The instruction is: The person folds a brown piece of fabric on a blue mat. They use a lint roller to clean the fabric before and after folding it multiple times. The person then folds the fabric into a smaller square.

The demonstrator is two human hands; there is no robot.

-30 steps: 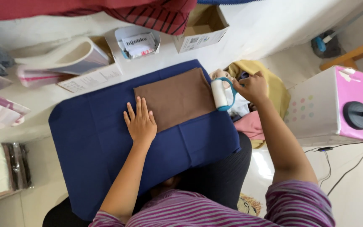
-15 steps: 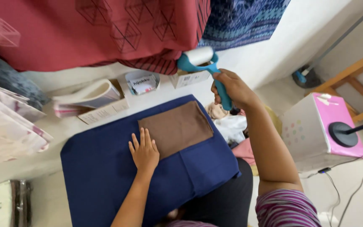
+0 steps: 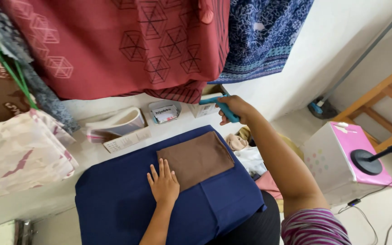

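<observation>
On the navy cloth (image 3: pixel 128 208) spread across the person's lap, the left hand (image 3: pixel 163 183) lies flat, fingers spread, its fingertips touching the near edge of a folded brown fabric (image 3: pixel 196 159) that rests on the cloth's upper half. The left grip is fully open and holds nothing. Up near the white wall, the right hand (image 3: pixel 234 109) is raised with its grip closed around the teal handle of a lint roller (image 3: pixel 218 103), whose roller head is hidden behind the hanging red patterned cloth (image 3: pixel 128 45). Beside that cloth hangs a blue patterned fabric (image 3: pixel 264 36). Along the wall's foot sit a small open box (image 3: pixel 165 112) and a stack of folded pale cloths (image 3: pixel 116 123). To the right stands a white and pink box (image 3: pixel 345 159).
</observation>
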